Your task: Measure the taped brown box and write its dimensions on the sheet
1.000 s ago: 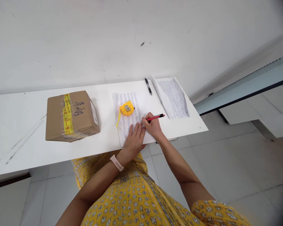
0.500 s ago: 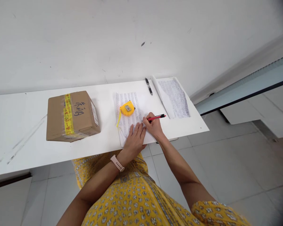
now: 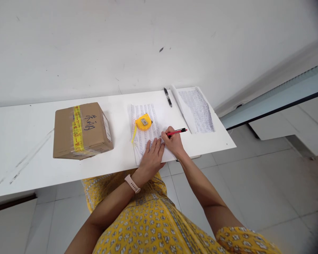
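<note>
My left hand (image 3: pixel 152 154) lies flat on a sheet of paper (image 3: pixel 151 120) covered in columns of handwriting, its fingers stretched out near the table's front edge. My right hand (image 3: pixel 174 141) is closed around a red and black pen (image 3: pixel 177 132), which rests against the same sheet; the tip is hidden by my fingers. A yellow tape measure (image 3: pixel 143 122) sits on the paper above my left hand, with a short length of its tape sticking out at the lower left.
A taped cardboard box (image 3: pixel 95 128) stands on the white table (image 3: pixel 122 141) to the left. A black pen (image 3: pixel 168 97) lies behind my right hand. Farther right is a filled, folded-back sheet (image 3: pixel 196 109). A wall (image 3: pixel 95 46) runs along the back.
The view has shifted very slightly. My left hand stays flat on the paper, and my right hand keeps hold of the pen in nearly the same spot.
</note>
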Demonstrator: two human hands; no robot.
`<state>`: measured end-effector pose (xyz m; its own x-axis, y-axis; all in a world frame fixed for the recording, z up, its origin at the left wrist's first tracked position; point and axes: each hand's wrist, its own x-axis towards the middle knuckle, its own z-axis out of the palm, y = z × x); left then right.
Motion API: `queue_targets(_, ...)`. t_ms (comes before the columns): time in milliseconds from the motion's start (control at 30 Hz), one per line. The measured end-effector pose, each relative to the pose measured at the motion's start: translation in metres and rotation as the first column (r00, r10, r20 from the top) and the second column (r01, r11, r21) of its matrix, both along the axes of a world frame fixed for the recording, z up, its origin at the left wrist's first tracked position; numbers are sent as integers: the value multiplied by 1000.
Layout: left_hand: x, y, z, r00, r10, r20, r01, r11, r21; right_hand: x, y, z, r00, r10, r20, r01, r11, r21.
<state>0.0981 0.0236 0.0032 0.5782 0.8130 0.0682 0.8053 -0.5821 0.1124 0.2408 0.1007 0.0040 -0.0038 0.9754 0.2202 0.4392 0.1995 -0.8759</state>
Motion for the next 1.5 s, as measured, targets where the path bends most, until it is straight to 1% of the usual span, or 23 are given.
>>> queue_targets(200, 0, 0, -1, 1000, -2, 20, 2, 1000, -6, 0, 0, 0, 999, -15, 33, 15, 1000, -5)
queue_targets(367, 0, 0, -2, 999, 1, 38, -1, 1000, 5, 0, 0, 2, 999, -9, 32, 9, 1000, -3)
queue_targets(600, -1, 0, -4, 999, -1, 36, 0, 1000, 12, 0, 0, 0, 999, -29, 31, 29, 1000, -11)
queue_targets(867, 0, 0, -1, 999, 0, 37, 0, 1000, -5, 0, 0, 2, 1000, -18, 19, 19, 1000, -17)
queue_targets(1033, 0, 0, 0, 1000, 3, 28, -3, 1000, -12, 0, -1, 1, 998, -54, 43, 55, 998, -20)
queue_targets(1167, 0, 0, 0, 1000, 2, 29, -1, 1000, -14, 1, -1, 1, 997, -47, 54, 48, 999, -11)
queue_targets(1367, 0, 0, 1, 999, 5, 47, -4, 1000, -26, 1, -1, 0, 998, -50, 26, 50, 999, -4)
queue_targets(1433, 0, 0, 0, 998, 5, 61, -3, 1000, -31, 1, -1, -1, 997, -75, 24, 75, 997, 13)
queue_targets(1500, 0, -1, 0, 995, 3, 95, 1, 999, -42, 0, -1, -2, 990, -141, -4, 141, 989, 42)
